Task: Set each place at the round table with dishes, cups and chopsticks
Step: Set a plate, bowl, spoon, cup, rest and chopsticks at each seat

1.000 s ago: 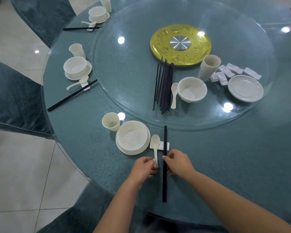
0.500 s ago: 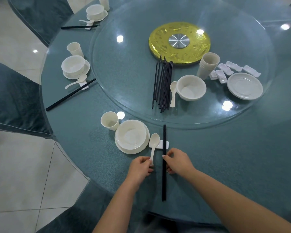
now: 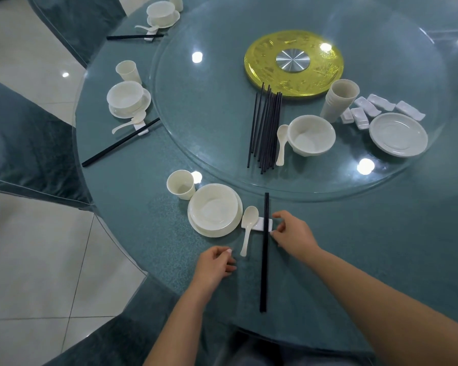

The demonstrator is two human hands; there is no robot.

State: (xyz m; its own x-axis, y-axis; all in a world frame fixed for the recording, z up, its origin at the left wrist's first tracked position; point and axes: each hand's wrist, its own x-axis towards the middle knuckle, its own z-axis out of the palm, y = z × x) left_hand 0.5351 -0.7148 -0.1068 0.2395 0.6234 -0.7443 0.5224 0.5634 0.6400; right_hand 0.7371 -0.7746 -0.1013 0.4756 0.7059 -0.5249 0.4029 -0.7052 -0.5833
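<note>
Head view: top cup (image 3: 175, 1) cut off.

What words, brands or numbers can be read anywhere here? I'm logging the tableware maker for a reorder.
None can be read.
The gold disc at the middle of the glass turntable has an embossed pattern, too blurred to tell whether it holds any characters.
The cups, bowl, plate, spoon and chopsticks show no print.

Right hand (image 3: 292, 233) at the chopstick rest (image 3: 259, 224), apparently touching it; chopsticks (image 3: 264, 249) and spoon (image 3: 249, 228) between hands; left hand (image 3: 213, 262) loosely curled, empty.
</note>
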